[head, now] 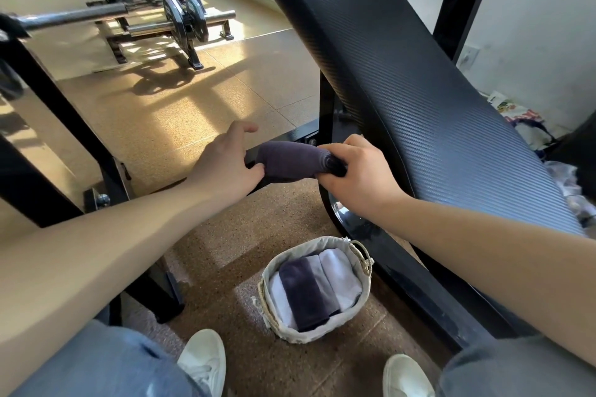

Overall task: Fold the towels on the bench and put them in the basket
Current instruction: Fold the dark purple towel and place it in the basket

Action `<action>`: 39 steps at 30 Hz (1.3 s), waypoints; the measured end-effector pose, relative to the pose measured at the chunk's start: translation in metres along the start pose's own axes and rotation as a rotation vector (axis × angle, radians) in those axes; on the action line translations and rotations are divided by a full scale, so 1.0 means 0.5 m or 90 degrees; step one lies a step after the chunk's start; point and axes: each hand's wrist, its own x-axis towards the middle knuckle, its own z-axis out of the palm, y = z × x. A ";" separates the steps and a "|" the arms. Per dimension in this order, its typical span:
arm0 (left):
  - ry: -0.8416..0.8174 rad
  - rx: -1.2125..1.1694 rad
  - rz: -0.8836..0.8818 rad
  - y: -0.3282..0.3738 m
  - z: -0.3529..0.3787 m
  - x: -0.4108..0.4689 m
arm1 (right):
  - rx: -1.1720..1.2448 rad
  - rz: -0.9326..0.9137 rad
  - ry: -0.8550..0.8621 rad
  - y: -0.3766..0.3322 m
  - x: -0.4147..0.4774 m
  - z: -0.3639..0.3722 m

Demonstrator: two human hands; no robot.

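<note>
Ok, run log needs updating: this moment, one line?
right hand grips dark towel | left hand touches it | basket holds folded towels

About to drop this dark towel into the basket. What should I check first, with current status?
1. Right hand grips the dark towel: ok.
2. Left hand touches its other end: ok.
3. Its fold is compact: ok.
4. Basket upright on the floor beneath: ok.
5. Room left beside the folded towels inside: cannot tell.
6. Bench free of more towels: cannot tell, part out of view.

Bright sun patches, long shadows, wide-angle edge distortion.
</note>
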 end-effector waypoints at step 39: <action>-0.246 -0.551 -0.078 0.030 0.031 -0.024 | 0.385 0.107 -0.191 -0.034 -0.012 0.036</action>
